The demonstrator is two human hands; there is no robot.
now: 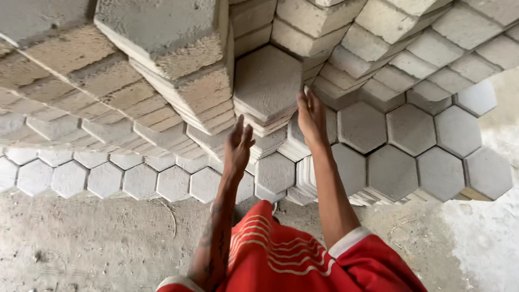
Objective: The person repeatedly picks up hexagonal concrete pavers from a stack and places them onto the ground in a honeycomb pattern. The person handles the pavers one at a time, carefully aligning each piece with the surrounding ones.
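A grey hexagonal concrete paver lies on top of a short stack of the same blocks, in the middle of a large pile. My right hand rests against the right edge of that stack, fingers together and stretched forward. Just left of the stack and below it, my left hand hovers with its fingers slightly spread, holding nothing. Both arms reach out from red sleeves with white trim at the bottom of the view.
Tall leaning stacks of hexagonal pavers fill the left and top. A single layer of pavers spreads flat at the right and along the pile's front edge. Bare dusty concrete floor lies in front.
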